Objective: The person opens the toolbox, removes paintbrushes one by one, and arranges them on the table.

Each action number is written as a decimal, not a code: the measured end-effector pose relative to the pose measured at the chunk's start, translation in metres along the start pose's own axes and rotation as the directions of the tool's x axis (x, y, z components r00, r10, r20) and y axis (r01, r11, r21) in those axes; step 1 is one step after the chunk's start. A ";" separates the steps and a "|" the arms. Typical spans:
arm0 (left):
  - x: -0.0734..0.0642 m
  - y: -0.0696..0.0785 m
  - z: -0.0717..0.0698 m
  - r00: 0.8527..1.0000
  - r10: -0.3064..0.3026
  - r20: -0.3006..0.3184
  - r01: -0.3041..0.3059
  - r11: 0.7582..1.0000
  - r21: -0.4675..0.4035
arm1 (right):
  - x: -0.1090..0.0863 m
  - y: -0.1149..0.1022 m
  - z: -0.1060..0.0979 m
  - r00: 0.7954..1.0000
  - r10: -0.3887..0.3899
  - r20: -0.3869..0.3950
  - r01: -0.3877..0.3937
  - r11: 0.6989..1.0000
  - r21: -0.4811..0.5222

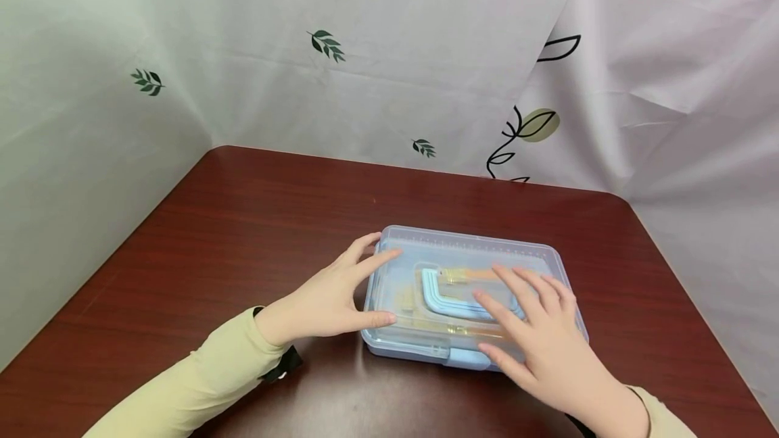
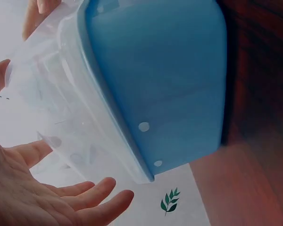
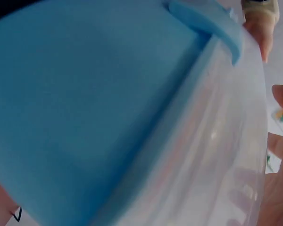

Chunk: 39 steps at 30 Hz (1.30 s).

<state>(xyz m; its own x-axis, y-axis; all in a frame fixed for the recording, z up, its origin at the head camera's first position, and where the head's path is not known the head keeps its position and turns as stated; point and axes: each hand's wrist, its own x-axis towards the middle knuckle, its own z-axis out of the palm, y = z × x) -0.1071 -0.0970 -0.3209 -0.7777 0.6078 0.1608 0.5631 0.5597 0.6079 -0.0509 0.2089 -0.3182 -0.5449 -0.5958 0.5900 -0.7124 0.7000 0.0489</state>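
A blue plastic case with a see-through lid lies flat on the table, its lid down. A light blue handle is set in the lid, and a light blue latch sits on the front edge. Paintbrushes show through the lid. At the case's left end is my left hand, fingers spread, thumb over the front left corner. My right hand spreads its fingers over the lid's right part. In the left wrist view the case's blue wall stands beside my slightly bent fingers.
The dark red wooden table has rounded far corners. Behind and beside it hangs a pale curtain with leaf prints. A black band is at my left wrist, below the pale sleeve.
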 end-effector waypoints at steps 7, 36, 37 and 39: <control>0.000 -0.005 0.007 1.000 0.020 -0.020 -0.022 0.993 -0.118 | 0.001 -0.008 0.014 0.980 -0.184 -0.079 0.185 0.983 -0.006; 0.002 -0.021 0.011 0.999 0.043 -0.024 -0.049 0.874 -0.484 | -0.017 -0.007 0.032 0.816 -0.575 -0.056 0.527 0.780 -0.338; 0.003 -0.022 0.011 0.999 0.042 -0.023 -0.048 0.873 -0.486 | -0.018 -0.006 0.032 0.814 -0.578 -0.054 0.530 0.778 -0.338; 0.003 -0.022 0.011 0.999 0.041 -0.022 -0.046 0.873 -0.486 | -0.019 -0.005 0.033 0.812 -0.582 -0.047 0.535 0.774 -0.339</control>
<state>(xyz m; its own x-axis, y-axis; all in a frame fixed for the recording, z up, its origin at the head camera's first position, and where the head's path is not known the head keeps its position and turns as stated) -0.1186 -0.1016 -0.3423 -0.7599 0.6177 0.2023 0.3916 0.1866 0.9010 -0.0513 0.2037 -0.3560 -0.0075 -0.8726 0.4884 -0.6933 0.3565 0.6263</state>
